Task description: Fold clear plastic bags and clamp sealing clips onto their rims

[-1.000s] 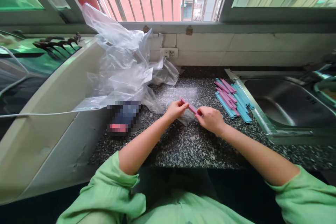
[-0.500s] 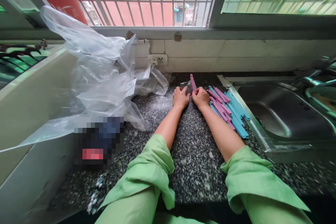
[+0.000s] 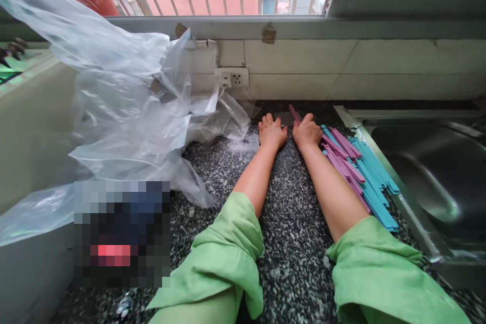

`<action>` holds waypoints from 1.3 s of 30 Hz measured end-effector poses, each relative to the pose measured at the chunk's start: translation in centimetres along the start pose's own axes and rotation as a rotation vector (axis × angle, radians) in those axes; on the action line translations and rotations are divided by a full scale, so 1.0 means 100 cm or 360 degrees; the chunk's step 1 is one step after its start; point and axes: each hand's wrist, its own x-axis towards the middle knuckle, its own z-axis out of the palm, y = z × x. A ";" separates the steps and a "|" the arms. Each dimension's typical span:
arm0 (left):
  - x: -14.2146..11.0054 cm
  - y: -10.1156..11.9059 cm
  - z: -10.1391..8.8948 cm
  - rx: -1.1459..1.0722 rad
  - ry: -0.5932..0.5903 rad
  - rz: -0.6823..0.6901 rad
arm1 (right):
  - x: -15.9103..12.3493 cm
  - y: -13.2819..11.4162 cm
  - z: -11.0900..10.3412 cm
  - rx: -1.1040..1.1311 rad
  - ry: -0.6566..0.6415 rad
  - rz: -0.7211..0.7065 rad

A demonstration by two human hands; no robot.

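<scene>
In the head view my right hand (image 3: 307, 132) is closed around a pink bag-sealing clip (image 3: 293, 112), whose far end sticks out up and to the left. To its left my left hand (image 3: 272, 132) lies palm down with its fingers spread, at the edge of a small clear plastic piece (image 3: 285, 119). This piece lies flat between the two hands, and its near part is hard to make out. Close beside my right hand is a pile of pink clips (image 3: 343, 158) and blue clips (image 3: 374, 174), lying on the speckled counter (image 3: 283, 238).
Crumpled clear plastic sheeting (image 3: 129, 111) fills the left side. In front of it is a pixelated dark object (image 3: 127, 230). A steel sink (image 3: 421, 182) is at the right. Behind stands a tiled wall with a socket (image 3: 232, 78), below a barred window.
The view has tipped down and come closer. The pink clip has gone from nearly upright to lower and leaning left, still in my right hand. My left hand remains beside the clear plastic.
</scene>
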 end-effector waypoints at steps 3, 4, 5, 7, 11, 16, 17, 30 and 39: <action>-0.007 -0.002 -0.005 -0.0047 -0.0011 -0.0037 | -0.004 -0.001 -0.001 -0.0019 0.0031 -0.0152; -0.010 -0.003 -0.007 -0.0060 -0.0020 -0.0043 | -0.005 -0.001 -0.001 -0.0027 0.0029 -0.0246; -0.015 -0.005 -0.009 -0.0071 -0.0029 -0.0044 | -0.006 -0.001 -0.002 -0.0035 0.0023 -0.0348; -0.025 -0.010 -0.014 -0.0080 -0.0031 -0.0038 | -0.009 -0.002 -0.003 -0.0055 0.0000 -0.0540; -0.045 -0.026 -0.025 -0.0052 -0.0022 -0.0040 | -0.021 -0.015 -0.006 -0.0042 -0.0119 -0.0779; -0.055 -0.060 -0.044 -0.0020 -0.0056 -0.0098 | -0.039 -0.053 0.000 0.0049 -0.0190 -0.0903; -0.054 -0.067 -0.048 -0.0006 -0.0061 -0.0124 | -0.039 -0.062 0.003 0.0070 -0.0185 -0.0882; -0.042 -0.089 -0.047 0.0138 -0.0038 -0.0239 | 0.001 -0.118 0.033 0.0129 -0.0109 -0.0524; -0.050 -0.085 -0.048 0.0201 0.0068 -0.0225 | -0.028 -0.094 0.016 0.0077 -0.0148 -0.0652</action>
